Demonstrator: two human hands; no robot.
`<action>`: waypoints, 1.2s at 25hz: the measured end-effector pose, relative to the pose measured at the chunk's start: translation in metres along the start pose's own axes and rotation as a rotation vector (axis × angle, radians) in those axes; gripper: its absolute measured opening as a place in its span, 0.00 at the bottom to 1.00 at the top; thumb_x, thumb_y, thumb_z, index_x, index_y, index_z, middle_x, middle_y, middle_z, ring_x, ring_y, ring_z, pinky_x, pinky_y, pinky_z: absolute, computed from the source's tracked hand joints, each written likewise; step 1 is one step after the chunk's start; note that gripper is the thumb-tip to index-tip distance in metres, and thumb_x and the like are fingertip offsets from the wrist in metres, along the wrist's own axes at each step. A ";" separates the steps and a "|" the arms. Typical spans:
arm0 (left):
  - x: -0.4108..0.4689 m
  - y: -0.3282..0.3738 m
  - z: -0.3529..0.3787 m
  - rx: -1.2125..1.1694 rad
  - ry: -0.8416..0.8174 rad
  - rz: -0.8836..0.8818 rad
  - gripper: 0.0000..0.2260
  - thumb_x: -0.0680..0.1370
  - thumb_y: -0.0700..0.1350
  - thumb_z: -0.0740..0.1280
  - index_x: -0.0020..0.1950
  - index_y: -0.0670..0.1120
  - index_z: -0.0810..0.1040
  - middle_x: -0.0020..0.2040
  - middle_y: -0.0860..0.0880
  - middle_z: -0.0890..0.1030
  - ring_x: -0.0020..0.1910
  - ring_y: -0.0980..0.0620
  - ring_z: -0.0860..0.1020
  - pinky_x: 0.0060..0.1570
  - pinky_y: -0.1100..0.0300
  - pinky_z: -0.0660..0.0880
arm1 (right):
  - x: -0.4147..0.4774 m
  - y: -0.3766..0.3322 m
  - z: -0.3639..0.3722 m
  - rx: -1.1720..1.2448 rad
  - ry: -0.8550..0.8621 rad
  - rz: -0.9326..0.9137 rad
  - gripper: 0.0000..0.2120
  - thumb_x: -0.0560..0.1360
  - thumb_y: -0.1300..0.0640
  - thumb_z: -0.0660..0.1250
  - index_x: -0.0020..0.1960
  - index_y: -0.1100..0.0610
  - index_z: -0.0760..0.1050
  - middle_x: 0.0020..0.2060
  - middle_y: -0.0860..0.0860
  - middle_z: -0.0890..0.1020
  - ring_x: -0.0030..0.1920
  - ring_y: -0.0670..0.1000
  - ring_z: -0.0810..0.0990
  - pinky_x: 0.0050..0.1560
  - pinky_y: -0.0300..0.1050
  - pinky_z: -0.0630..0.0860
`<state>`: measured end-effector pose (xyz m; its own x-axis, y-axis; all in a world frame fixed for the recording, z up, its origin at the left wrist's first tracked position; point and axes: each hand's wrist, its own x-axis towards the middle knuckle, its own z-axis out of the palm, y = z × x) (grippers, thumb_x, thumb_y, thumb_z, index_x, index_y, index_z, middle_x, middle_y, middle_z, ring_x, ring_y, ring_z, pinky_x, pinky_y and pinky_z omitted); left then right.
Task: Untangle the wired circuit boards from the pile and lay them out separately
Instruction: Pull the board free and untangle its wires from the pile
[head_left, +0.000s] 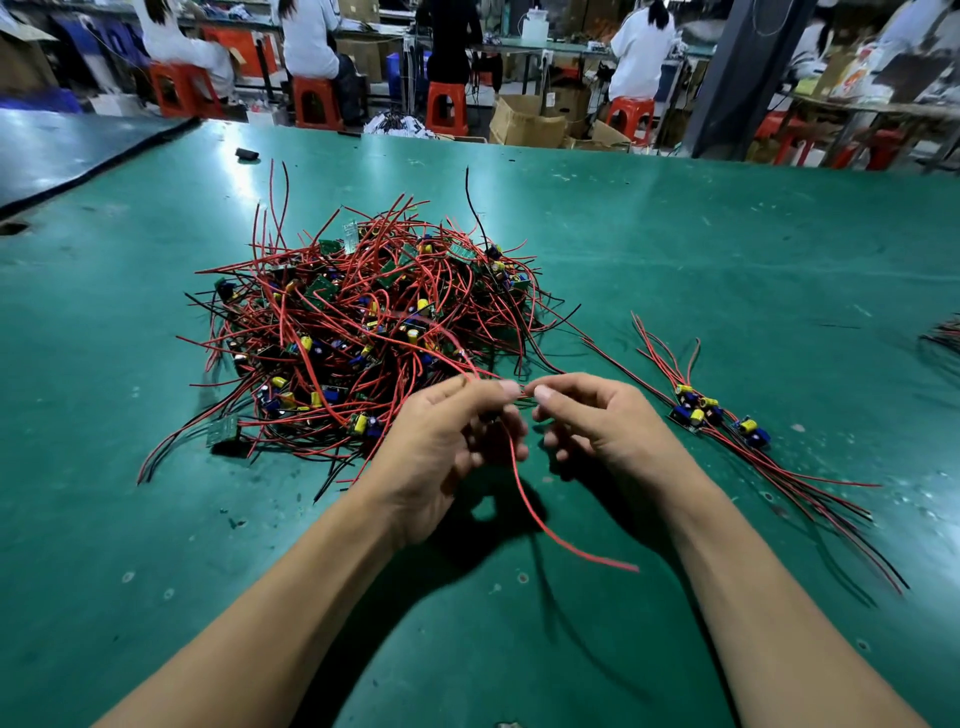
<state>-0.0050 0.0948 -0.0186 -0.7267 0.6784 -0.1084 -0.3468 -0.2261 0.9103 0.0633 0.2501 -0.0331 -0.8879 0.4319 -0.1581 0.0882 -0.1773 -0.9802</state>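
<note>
A thin red insulated wire (523, 499) is pinched between the thumb and forefinger of the left hand (447, 452), and the same strand, or one beside it, is pinched at the fingertips of the right hand (608, 421). The two hands are held close together above the green-matted desk (727, 249). The loose end of the wire is seen trailing down past the left palm and out over the mat. The remaining fingers of both hands are curled. Something dark is partly hidden behind the left fingers, and it cannot be told whether it is a board. Just beyond the hands, the tangled pile of small circuit boards with red and black leads (363, 322) is heaped on the desk, and its inner boards are buried under the wires. To the right, near the right hand but apart from the pile, a short row of separated boards (719, 415) is laid out with the leads fanned out. Another wire bundle (948, 335) is cut off by the right edge. A small black object (247, 153) lies at the far side. Behind the desk, seated people (641, 52), red plastic stools (447, 106) and cardboard boxes (524, 122) are seen, blurred.
</note>
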 end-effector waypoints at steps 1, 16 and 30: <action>-0.001 -0.002 0.000 0.042 -0.034 -0.024 0.09 0.65 0.46 0.73 0.36 0.43 0.76 0.32 0.45 0.79 0.28 0.50 0.78 0.29 0.62 0.76 | 0.000 -0.002 0.002 0.039 -0.027 0.016 0.09 0.77 0.55 0.71 0.51 0.60 0.83 0.37 0.52 0.81 0.29 0.47 0.75 0.26 0.39 0.69; 0.001 -0.011 0.000 0.061 -0.172 -0.145 0.12 0.72 0.47 0.71 0.49 0.42 0.74 0.47 0.37 0.84 0.41 0.41 0.83 0.41 0.54 0.80 | -0.001 -0.002 0.005 0.165 -0.214 -0.014 0.09 0.62 0.50 0.80 0.39 0.50 0.84 0.36 0.50 0.81 0.32 0.46 0.76 0.32 0.39 0.72; -0.001 -0.016 0.000 0.345 0.071 0.103 0.08 0.77 0.39 0.68 0.43 0.47 0.87 0.39 0.46 0.86 0.37 0.53 0.83 0.40 0.63 0.79 | -0.003 0.001 0.011 -0.075 -0.162 -0.096 0.09 0.71 0.51 0.74 0.49 0.53 0.85 0.41 0.51 0.84 0.39 0.46 0.78 0.40 0.41 0.70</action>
<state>0.0011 0.0974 -0.0327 -0.7911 0.6111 -0.0257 -0.0582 -0.0334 0.9977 0.0613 0.2389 -0.0318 -0.9544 0.2948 -0.0480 0.0275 -0.0733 -0.9969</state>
